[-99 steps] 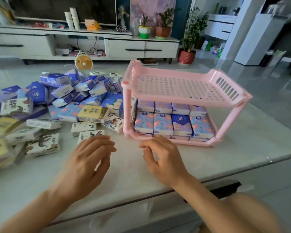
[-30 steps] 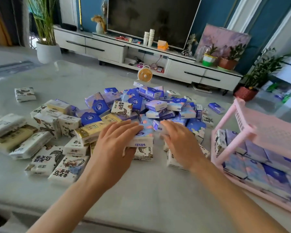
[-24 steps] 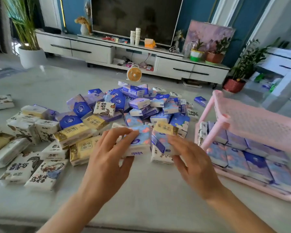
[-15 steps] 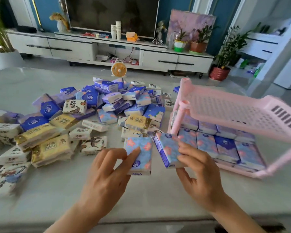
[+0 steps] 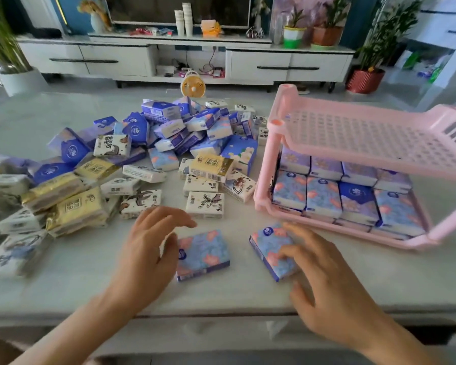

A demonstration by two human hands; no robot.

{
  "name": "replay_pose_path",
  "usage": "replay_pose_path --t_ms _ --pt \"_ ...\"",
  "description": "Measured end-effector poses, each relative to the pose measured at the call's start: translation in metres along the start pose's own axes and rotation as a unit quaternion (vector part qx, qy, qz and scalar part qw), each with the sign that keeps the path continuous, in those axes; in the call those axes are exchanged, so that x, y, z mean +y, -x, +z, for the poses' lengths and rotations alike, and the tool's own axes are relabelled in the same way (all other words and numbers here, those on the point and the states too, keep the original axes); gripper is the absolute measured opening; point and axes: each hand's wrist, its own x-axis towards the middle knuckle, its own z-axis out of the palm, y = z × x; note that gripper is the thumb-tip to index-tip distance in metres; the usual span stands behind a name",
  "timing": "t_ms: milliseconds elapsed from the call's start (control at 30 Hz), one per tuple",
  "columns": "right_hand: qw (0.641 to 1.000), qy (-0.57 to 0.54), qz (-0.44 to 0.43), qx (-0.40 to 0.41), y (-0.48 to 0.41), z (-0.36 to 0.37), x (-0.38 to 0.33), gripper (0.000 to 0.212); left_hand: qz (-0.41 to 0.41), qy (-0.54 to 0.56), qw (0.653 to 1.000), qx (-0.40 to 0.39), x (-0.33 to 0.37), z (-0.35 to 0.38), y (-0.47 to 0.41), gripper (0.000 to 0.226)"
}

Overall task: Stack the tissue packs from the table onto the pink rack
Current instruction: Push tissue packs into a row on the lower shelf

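Note:
Two blue floral tissue packs lie flat on the table in front of me. My left hand (image 5: 148, 248) hovers with relaxed fingers at the left edge of the left pack (image 5: 204, 255), its thumb against that edge. My right hand (image 5: 327, 280) rests its fingers on the right pack (image 5: 270, 246). The pink rack (image 5: 271, 159) stands at the right: its upper shelf (image 5: 379, 138) holds nothing and its lower shelf is filled with blue floral packs (image 5: 324, 196). A big pile of mixed tissue packs (image 5: 169, 143) covers the left and middle of the table.
White and gold packs (image 5: 71, 206) spread to the left table edge. The table's front edge (image 5: 221, 312) runs just under my wrists. Beyond the table are a small orange fan (image 5: 192, 86), a white TV cabinet (image 5: 287, 65) and potted plants (image 5: 365, 80).
Both hands took a blue floral pack out of the pile, carried the two packs toward me, and laid them flat on the table. My left fingers have come off their pack.

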Motion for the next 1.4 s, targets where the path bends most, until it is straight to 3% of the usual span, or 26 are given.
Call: replay_pose_path --t_ms 33,100,167,400,467,567,700,833,1067,1267,1400 --pt "1.0 -0.014 0.017 -0.018 0.002 -0.001 -0.003 0.038 -0.001 -0.024 1.0 -0.012 0.006 0.002 0.003 0.028" --pt "0.999 -0.022 0.038 -0.028 0.002 0.001 -0.007 0.036 0.015 -0.099 0.993 -0.057 0.017 0.009 0.01 0.053" --pt "0.999 0.0 0.044 -0.012 0.0 0.005 -0.01 0.035 0.045 -0.148 0.983 -0.102 0.017 0.015 0.015 0.058" --pt "0.997 -0.035 0.064 -0.012 -0.006 0.011 -0.015 0.037 0.083 -0.068 0.98 -0.165 0.011 0.016 0.006 0.086" --pt "0.998 -0.038 0.054 -0.018 -0.007 0.011 -0.018 0.036 0.057 -0.048 0.99 -0.124 0.014 0.013 0.007 0.085" --pt "0.998 -0.038 0.039 -0.036 -0.008 0.01 -0.02 0.037 -0.056 0.012 0.995 -0.077 0.022 0.005 0.009 0.059" --pt "0.992 -0.054 0.065 -0.089 -0.015 0.006 -0.02 0.058 -0.094 -0.068 0.98 -0.163 0.016 0.005 0.013 0.085" --pt "0.987 -0.072 0.06 -0.13 -0.028 0.007 -0.021 0.08 -0.074 -0.055 0.979 -0.181 0.014 0.008 0.01 0.075" --pt "0.992 -0.078 0.079 -0.052 -0.032 0.018 -0.029 0.068 0.012 -0.04 0.99 -0.137 0.017 0.024 0.009 0.065" --pt "0.989 -0.095 0.104 -0.054 -0.019 -0.004 -0.021 0.065 0.053 -0.02 0.988 -0.144 0.032 0.034 0.003 0.063" --pt "0.986 -0.091 0.122 0.072 -0.005 -0.031 -0.007 0.063 0.092 0.0 0.99 -0.103 0.059 0.046 -0.006 0.062"
